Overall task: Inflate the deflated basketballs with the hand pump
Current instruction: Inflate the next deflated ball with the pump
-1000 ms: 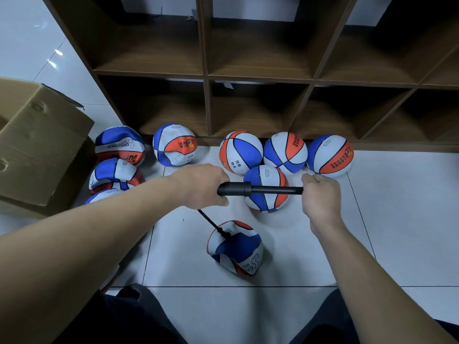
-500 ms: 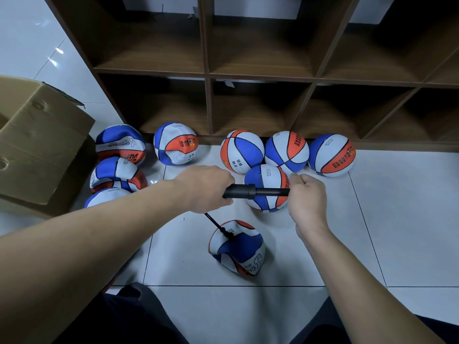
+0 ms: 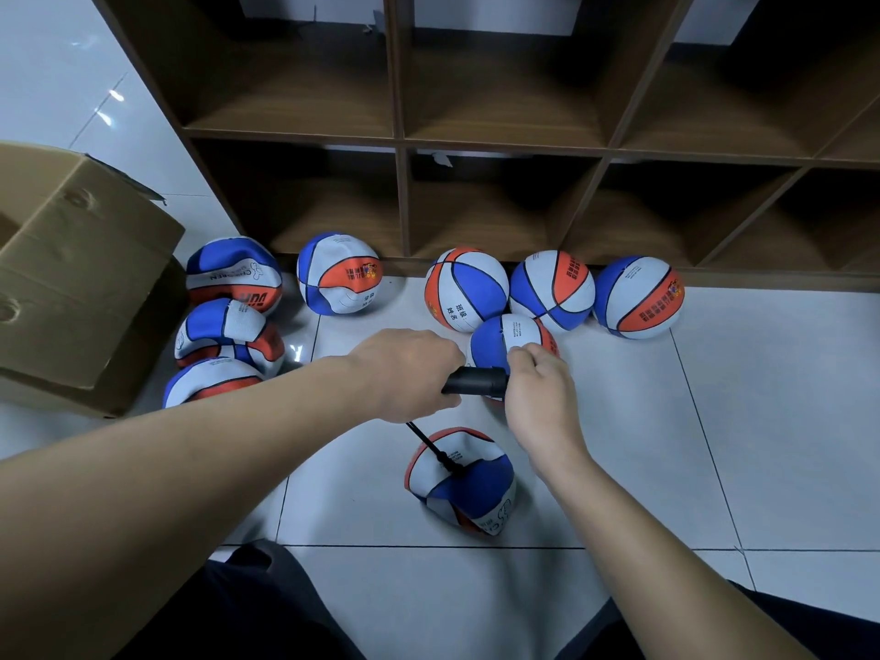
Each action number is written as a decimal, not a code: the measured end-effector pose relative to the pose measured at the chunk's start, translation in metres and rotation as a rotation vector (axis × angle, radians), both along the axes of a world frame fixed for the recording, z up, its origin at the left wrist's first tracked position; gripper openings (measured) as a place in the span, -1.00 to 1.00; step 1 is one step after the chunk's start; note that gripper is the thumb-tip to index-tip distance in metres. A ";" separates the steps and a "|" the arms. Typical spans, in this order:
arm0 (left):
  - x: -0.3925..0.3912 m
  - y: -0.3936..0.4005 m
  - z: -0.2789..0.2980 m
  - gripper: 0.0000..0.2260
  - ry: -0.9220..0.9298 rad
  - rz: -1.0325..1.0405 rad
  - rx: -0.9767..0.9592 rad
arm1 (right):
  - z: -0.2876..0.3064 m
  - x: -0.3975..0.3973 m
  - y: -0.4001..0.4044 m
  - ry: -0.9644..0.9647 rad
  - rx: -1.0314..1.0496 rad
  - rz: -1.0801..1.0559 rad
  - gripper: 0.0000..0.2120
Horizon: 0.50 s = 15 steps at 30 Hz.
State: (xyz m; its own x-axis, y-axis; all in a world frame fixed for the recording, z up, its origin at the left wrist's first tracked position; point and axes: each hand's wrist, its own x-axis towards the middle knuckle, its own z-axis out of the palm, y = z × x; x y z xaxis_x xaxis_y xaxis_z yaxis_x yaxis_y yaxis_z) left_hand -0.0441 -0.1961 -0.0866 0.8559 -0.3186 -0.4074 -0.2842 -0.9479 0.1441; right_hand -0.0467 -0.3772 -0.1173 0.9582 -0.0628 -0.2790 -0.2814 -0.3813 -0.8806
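Basketball (image 3: 459,481), caved in and creased, lies on the tiled floor (image 3: 762,421) near its front edge, just ahead of the person's knees, a thin black hose (image 3: 431,447) plugged into its upper face. In the single head view, the hose runs up to a black hand pump (image 3: 474,382) held level above the ball. The left hand (image 3: 409,371) wraps its grip around the pump barrel; the right hand (image 3: 540,390) closes its grip on the handle end, drawn in tight against the barrel so that no rod shows between them, which reads as the bottom of a push stroke.

The ball looks soft and light, its panels folded inward, so it would likely slide or tip on the smooth tile if the hose tugs. Judged from its slack skin, it is best steadied low on the firmer rounded side, away from the valve, not by the collapsed panel.

Along the floor's far edge, against the wooden shelf unit (image 3: 400,150), four round basketballs (image 3: 552,290) stand close together, plainly fuller. Toward the far left corner, beside a cardboard box (image 3: 81,278), four more dented balls (image 3: 228,333) sit clustered, apparently not yet pumped.
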 end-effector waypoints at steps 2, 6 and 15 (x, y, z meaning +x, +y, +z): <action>-0.001 0.000 -0.003 -0.79 0.007 -0.013 -0.005 | -0.001 -0.002 0.002 0.002 -0.008 0.013 -0.74; -0.001 0.000 -0.006 -0.79 0.001 -0.026 -0.017 | -0.002 -0.002 0.002 0.002 -0.011 0.003 -0.74; 0.005 0.006 -0.004 -0.75 0.048 0.003 -0.044 | -0.002 0.008 -0.008 0.082 0.016 0.013 -0.73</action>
